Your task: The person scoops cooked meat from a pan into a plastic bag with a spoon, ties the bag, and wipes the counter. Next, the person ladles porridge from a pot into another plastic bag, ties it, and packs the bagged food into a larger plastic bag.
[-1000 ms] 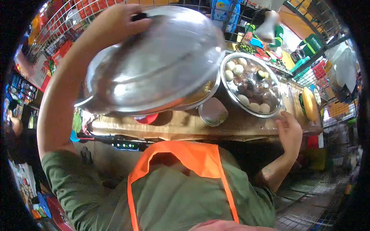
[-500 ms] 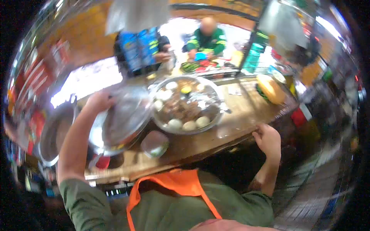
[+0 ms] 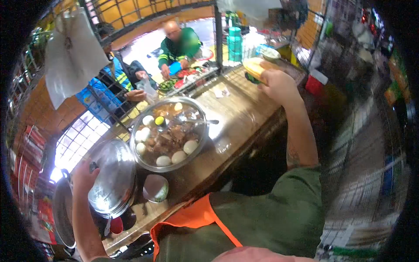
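My left hand (image 3: 84, 175) is at the black knob of a large metal lid (image 3: 114, 177), its fingers curled beside the knob; the lid lies over a pot. To its right stands a wide pan (image 3: 170, 168) of brown stew with several whole eggs and a ladle handle over the rim. At the counter's far right end, my right hand (image 3: 277, 83) is closed on a yellow object (image 3: 254, 66), with something dark green beneath it. A pale bowl (image 3: 156, 187) sits below the pan.
Beyond the wire grille, a person in green (image 3: 176, 48) is by trays of chopped vegetables (image 3: 168, 84), and another person's hand (image 3: 136, 95) holds a clear bag. A red cup (image 3: 116, 225) stands near the counter (image 3: 238, 102) edge. A plastic bag (image 3: 72, 56) hangs at upper left.
The view has swung right. The lid has come down onto the pot with my left hand at its knob. My right hand has reached across the counter and taken hold of the yellow object.
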The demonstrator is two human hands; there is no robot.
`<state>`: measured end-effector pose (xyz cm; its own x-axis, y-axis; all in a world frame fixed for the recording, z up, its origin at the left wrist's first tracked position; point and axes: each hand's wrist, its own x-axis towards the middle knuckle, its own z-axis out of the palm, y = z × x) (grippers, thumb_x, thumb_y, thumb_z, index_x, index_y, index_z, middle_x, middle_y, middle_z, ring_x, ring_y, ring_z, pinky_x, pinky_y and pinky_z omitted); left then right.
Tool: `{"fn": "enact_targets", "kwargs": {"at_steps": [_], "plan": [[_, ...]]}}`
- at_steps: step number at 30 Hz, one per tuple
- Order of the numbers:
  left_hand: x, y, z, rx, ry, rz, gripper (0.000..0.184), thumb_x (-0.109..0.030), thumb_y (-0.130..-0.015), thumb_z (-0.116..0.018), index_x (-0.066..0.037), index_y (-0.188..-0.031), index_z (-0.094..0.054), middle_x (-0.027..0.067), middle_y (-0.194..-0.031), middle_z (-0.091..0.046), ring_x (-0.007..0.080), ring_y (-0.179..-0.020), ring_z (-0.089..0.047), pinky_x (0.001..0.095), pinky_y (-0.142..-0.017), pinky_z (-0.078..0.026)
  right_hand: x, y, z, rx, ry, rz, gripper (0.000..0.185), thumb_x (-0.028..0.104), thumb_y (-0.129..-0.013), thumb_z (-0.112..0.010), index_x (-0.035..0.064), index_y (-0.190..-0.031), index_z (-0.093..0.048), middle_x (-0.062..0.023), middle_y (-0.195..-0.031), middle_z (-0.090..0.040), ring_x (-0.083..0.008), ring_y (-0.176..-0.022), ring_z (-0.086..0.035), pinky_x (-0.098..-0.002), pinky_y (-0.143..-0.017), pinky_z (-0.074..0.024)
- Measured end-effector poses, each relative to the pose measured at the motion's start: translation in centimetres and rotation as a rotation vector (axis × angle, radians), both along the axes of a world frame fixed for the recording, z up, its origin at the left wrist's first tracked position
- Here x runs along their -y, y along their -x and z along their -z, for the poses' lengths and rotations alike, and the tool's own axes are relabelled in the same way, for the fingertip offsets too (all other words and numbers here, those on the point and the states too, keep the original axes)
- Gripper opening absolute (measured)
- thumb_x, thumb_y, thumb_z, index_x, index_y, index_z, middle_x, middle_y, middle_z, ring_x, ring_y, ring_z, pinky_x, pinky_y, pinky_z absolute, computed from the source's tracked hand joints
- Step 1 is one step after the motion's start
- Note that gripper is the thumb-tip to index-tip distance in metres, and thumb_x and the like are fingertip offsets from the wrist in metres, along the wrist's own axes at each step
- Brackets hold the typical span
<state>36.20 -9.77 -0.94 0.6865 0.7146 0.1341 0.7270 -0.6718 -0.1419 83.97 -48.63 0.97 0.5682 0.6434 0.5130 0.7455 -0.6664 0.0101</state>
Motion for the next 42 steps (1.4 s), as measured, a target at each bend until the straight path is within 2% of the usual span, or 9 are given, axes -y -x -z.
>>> {"fn": "enact_targets", "kwargs": {"at_steps": [4, 8, 12, 16, 19, 21, 26, 31, 42], "plan": [[2.9, -0.6, -2.8, 0.148, 0.021, 0.248, 0.044, -0.011, -0.070, -0.067, -0.002, -0.111, -0.054, 0.0163, -0.108, -0.054, 0.0342, -0.101, -0.052, 0.0400, -0.087, -0.041, -0.2, 1.7, 1.6, -0.262, 0.315, 0.005, 0.013, 0.015, -0.072, -0.062, 0.0104, -0.084, -0.063, -0.0122, -0.079, -0.063, -0.0295, -0.083, -0.061, -0.0402, -0.070, -0.0475], [4.4, -0.3, -4.2, 0.248, 0.074, 0.313, 0.039, -0.004, -0.069, -0.065, 0.000, -0.106, -0.054, 0.0165, -0.105, -0.055, 0.0343, -0.098, -0.053, 0.0384, -0.085, -0.042, 0.8, 1.5, -0.7, -0.327, 0.451, 0.114, 0.023, 0.029, -0.067, -0.068, 0.0108, -0.081, -0.065, -0.0132, -0.080, -0.063, -0.0295, -0.080, -0.061, -0.0399, -0.069, -0.0477], [6.1, -0.7, -5.1, 0.324, 0.109, 0.365, 0.036, -0.006, -0.071, -0.065, 0.002, -0.105, -0.054, 0.0160, -0.099, -0.056, 0.0299, -0.092, -0.055, 0.0354, -0.081, -0.044, 3.9, -8.9, -2.2, -0.372, 0.229, -0.001, 0.031, 0.034, -0.069, -0.069, 0.0082, -0.087, -0.065, -0.0077, -0.077, -0.064, -0.0195, -0.074, -0.061, -0.0343, -0.067, -0.0477], [12.1, -6.2, -7.6, 0.440, 0.295, 0.171, 0.035, -0.008, -0.071, -0.067, 0.002, -0.103, -0.058, 0.0153, -0.090, -0.058, 0.0236, -0.083, -0.057, 0.0322, -0.075, -0.045, 5.8, -21.2, -8.9, -0.012, -0.045, 0.044, 0.026, 0.029, -0.069, -0.064, 0.0105, -0.088, -0.065, -0.0137, -0.083, -0.065, -0.0251, -0.079, -0.063, -0.0388, -0.074, -0.0487], [15.3, -11.6, -8.4, 0.309, 0.144, 0.190, 0.037, -0.006, -0.068, -0.067, 0.001, -0.103, -0.058, 0.0148, -0.088, -0.058, 0.0245, -0.079, -0.057, 0.0325, -0.073, -0.044, 4.3, -31.1, -14.5, -0.111, -0.452, 0.025, 0.028, 0.028, -0.072, -0.063, 0.0099, -0.094, -0.063, -0.0126, -0.091, -0.064, -0.0263, -0.087, -0.062, -0.0401, -0.076, -0.0480], [18.9, -16.5, -9.5, 0.251, 0.109, 0.118, 0.038, -0.005, -0.065, -0.068, 0.000, -0.101, -0.059, 0.0157, -0.088, -0.059, 0.0291, -0.077, -0.056, 0.0361, -0.072, -0.044, 1.6, -38.4, -17.9, -0.917, -0.755, -1.085, 0.024, 0.023, -0.073, -0.060, 0.0094, -0.093, -0.060, -0.0099, -0.084, -0.063, -0.0216, -0.076, -0.061, -0.0377, -0.067, -0.0476], [25.0, -27.0, -10.6, 0.209, -0.116, 0.315, 0.037, -0.008, -0.057, -0.071, -0.004, -0.093, -0.062, 0.0142, -0.082, -0.061, 0.0329, -0.075, -0.056, 0.0412, -0.070, -0.042, -3.9, -43.5, -22.5, -0.286, -0.854, -0.532, 0.025, 0.025, -0.074, -0.060, 0.0091, -0.094, -0.059, -0.0098, -0.083, -0.062, -0.0217, -0.076, -0.060, -0.0371, -0.068, -0.0473], [28.5, -31.2, -10.3, 0.012, 0.125, 0.320, 0.039, -0.014, -0.053, -0.075, -0.006, -0.089, -0.061, 0.0086, -0.068, -0.057, 0.0298, -0.067, -0.056, 0.0399, -0.062, -0.040, -9.6, -47.5, -21.8, -0.141, -0.643, -0.309, 0.026, 0.026, -0.075, -0.060, 0.0088, -0.095, -0.059, -0.0098, -0.083, -0.062, -0.0218, -0.076, -0.060, -0.0365, -0.069, -0.0470], [29.6, -27.5, -6.1, 0.261, 0.195, 0.211, 0.039, -0.027, -0.061, -0.074, -0.007, -0.093, -0.063, 0.0099, -0.078, -0.063, 0.0293, -0.071, -0.058, 0.0383, -0.066, -0.042, -6.2, -40.2, -20.7, 0.229, -0.896, -0.546, 0.028, 0.029, -0.078, -0.060, 0.0082, -0.097, -0.057, -0.0097, -0.081, -0.061, -0.0220, -0.075, -0.059, -0.0352, -0.071, -0.0462]]}}
